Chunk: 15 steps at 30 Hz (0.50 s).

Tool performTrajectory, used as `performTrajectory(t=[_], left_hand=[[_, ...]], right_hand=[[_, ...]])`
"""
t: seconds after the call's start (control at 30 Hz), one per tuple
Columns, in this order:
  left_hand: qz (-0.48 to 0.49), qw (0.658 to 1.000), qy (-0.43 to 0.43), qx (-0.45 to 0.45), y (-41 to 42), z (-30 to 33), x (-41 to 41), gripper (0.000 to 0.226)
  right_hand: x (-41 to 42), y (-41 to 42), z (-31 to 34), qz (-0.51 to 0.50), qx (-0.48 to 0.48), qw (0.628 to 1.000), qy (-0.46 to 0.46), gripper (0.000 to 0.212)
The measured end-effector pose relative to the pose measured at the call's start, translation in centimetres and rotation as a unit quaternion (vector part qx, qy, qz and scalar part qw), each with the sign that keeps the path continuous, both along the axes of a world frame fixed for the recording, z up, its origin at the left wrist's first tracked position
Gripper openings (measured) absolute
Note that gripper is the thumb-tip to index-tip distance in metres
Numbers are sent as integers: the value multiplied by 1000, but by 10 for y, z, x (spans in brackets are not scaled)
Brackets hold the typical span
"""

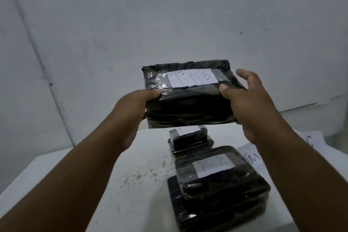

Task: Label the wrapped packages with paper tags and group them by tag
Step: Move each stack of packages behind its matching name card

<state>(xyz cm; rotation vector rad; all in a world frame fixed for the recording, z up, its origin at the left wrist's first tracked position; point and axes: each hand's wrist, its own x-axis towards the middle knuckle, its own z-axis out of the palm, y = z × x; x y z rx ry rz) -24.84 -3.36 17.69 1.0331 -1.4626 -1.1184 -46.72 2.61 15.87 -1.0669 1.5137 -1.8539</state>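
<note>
A black plastic-wrapped package (190, 105) is held up in the air above the table. A white paper tag (192, 78) reading "TIM B" is taped on its top. My left hand (135, 107) grips its left edge, thumb on top. My right hand (244, 98) holds its right edge with the thumb on top and the fingers spread loosely. Below, a stack of black packages (216, 188) with a white tag on top lies near the front. A smaller tagged stack (190, 139) sits behind it, partly hidden by the held package.
The white table (116, 165) has yellowish stains near its middle. Loose paper tags (252, 158) with handwriting lie at the right, partly under my right forearm. A pale wall stands close behind the table.
</note>
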Motion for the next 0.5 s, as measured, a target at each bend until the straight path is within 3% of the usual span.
performTrajectory(t=[0.13, 0.5], left_hand=[[-33, 998, -24, 57, -34, -3, -75, 24], [-98, 971, -25, 217, -113, -56, -226, 24]], right_hand=[[-72, -22, -9, -33, 21, 999, 11, 37], [-222, -98, -40, -47, 142, 987, 65, 36]])
